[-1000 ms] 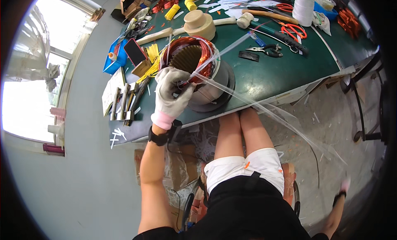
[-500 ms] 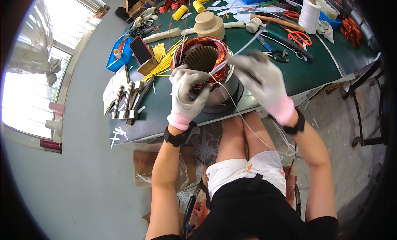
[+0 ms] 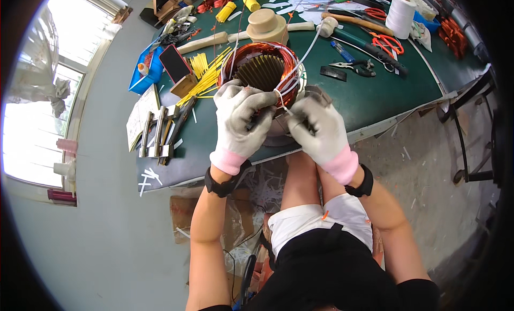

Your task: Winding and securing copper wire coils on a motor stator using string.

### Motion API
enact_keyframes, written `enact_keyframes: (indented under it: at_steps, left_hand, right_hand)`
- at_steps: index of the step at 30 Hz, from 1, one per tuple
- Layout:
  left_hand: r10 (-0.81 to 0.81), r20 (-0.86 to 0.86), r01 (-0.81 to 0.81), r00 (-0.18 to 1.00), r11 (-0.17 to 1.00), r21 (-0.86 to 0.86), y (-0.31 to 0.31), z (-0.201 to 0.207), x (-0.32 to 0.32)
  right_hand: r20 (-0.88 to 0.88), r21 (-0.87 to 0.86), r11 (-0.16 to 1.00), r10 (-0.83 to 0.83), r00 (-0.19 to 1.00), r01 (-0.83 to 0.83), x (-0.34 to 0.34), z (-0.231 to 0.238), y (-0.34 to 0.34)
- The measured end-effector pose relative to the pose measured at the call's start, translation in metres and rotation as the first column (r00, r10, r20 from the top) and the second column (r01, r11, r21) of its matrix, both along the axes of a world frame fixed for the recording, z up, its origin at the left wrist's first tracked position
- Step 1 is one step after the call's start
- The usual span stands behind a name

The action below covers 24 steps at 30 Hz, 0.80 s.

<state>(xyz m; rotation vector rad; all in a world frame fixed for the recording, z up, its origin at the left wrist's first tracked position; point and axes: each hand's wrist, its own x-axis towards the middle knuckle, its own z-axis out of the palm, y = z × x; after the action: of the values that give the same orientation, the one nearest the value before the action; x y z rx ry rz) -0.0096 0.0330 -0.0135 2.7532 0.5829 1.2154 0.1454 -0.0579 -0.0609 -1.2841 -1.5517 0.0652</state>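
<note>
White cord (image 3: 282, 101) in right grip (image 3: 315, 120) beside glossy, ring-shaped copper winding (image 3: 289, 59)

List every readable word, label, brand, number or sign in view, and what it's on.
None can be read.
Booklet at the table's left: any writing on it is too small to make out.
Small white bottle in the blue bin: any label is too small to read.
Copper-wound stator: no legible marking shows.
White spool: no legible lettering.

a workshop: pliers (image 3: 354, 68), mallet (image 3: 327, 27), copper windings (image 3: 290, 58)
</note>
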Motion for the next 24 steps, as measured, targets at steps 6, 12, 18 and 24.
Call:
enact_keyframes:
  at_steps: [6, 12, 18, 24]
  left_hand:
    - [0.047, 0.039, -0.051, 0.998, 0.992, 0.113, -0.004, -0.014, 0.001]
    - [0.024, 0.019, -0.026, 1.0, 0.996, 0.091, -0.003, -0.019, -0.001]
    - [0.091, 0.028, -0.087, 0.995, 0.99, -0.107, -0.009, -0.013, -0.005]
    - [0.334, 0.16, -0.354, 0.929, 0.928, 0.114, 0.014, -0.032, 0.021]
  right_hand:
    - [-0.916, -0.19, 0.366, 0.269, 0.299, -0.911, 0.018, 0.03, -0.034]
    - [-0.817, 0.576, 0.357, 0.237, -0.525, -0.735, 0.013, 0.011, 0.014]
    - [-0.95, 0.154, 0.727, 0.296, 0.103, -0.67, -0.007, 0.008, -0.006]
    - [-0.551, 0.692, 0.347, -0.311, -0.774, -0.633, 0.013, 0.067, 0.021]
